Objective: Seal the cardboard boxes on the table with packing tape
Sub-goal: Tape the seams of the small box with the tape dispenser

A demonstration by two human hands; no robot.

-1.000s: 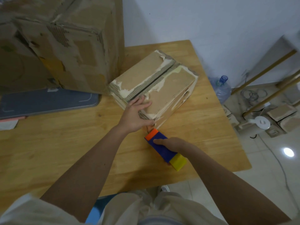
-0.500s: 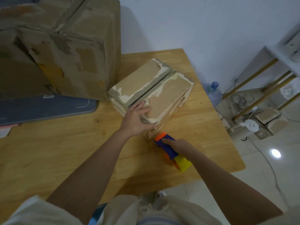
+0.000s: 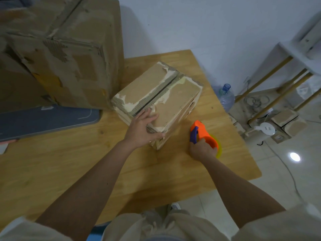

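Note:
A small worn cardboard box point(image 3: 175, 94) lies on the wooden table point(image 3: 52, 162), its two top flaps meeting along a dark open seam. My left hand point(image 3: 143, 129) rests flat on the box's near corner, fingers spread. My right hand point(image 3: 202, 150) grips an orange, blue and yellow tape dispenser point(image 3: 203, 134) just right of the box, tilted up off the table. A much larger battered cardboard box point(image 3: 60, 49) stands at the back left.
A dark grey flat mat point(image 3: 46, 119) lies under the big box at the left. The table's right edge is close to my right hand. On the floor beyond it are a water bottle point(image 3: 225, 96), cables, a white power strip point(image 3: 265, 127) and a white shelf with wooden legs.
My right hand has lifted the tape dispenser from lying flat near the box's corner and swung it to the right, orange end up. The left hand stays on the box.

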